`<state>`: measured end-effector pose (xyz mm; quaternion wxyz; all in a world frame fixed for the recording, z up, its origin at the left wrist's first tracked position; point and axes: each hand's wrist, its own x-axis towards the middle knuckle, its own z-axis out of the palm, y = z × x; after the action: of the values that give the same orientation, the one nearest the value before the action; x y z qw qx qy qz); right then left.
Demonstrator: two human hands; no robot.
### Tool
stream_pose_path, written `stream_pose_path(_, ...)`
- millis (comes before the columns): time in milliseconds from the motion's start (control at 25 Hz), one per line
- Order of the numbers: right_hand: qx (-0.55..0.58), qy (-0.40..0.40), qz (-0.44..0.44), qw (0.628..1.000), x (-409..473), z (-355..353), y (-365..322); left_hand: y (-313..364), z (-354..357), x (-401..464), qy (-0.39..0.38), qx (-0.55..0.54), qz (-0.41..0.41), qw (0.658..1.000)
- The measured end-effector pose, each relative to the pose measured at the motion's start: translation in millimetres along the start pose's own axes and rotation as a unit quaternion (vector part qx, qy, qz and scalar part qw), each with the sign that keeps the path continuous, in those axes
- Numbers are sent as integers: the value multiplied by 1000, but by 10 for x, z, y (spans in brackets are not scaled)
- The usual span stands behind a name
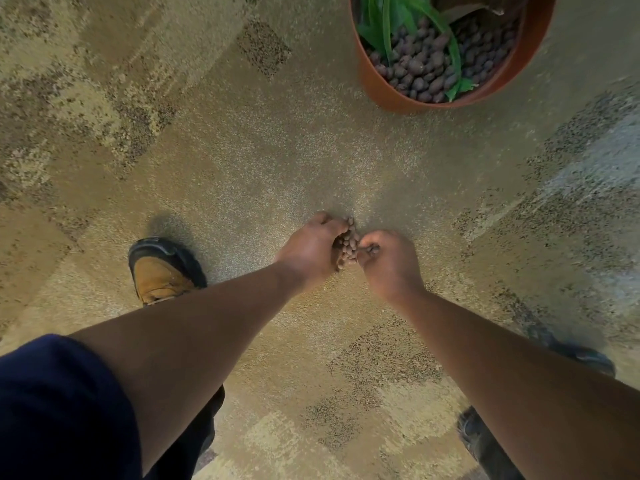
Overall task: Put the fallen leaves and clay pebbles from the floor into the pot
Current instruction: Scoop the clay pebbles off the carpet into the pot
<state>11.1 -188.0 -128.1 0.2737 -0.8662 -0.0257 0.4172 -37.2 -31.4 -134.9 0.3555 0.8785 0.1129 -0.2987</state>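
Note:
A terracotta pot (377,85) stands on the carpet at the top right, filled with brown clay pebbles and green leaves (384,26). Well below it, both my hands meet low over the floor. My left hand (308,249) is cupped around a heap of clay pebbles (349,244) held against its palm. My right hand (389,263) is curled beside it, fingertips pinching a few pebbles at the edge of the heap. Whether more pebbles lie under the hands is hidden.
Patterned beige and grey carpet (242,150) covers the whole floor. My tan and black shoe (161,270) stands left of the hands; a dark shoe (575,351) shows at the right, partly behind my right forearm.

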Motion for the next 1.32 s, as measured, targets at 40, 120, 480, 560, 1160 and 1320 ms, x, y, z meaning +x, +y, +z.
stream_pose_path(40,19,15,8,1000,8,-22,3,4,2,-2,3,-6,-7,1000)
stream_pose_path(120,64,41,38,996,26,-68,5,13,6,-5,7,-7,-22,1000)
stream_pose_path(480,207,41,149,966,84,-200,-15,71,-109,63,20,14,-34,999)
stream_pose_path(560,228,43,145,962,77,-247,-61,79,-162,94,33,-19,-47,998)
stream_pose_path(1160,226,259,-137,929,457,-1527,-1113,1094,-1691,731,249,4,144,958)
stream_pose_path(1320,167,227,-137,950,626,-1451,-1005,1074,-1638,878,214,75,158,961)
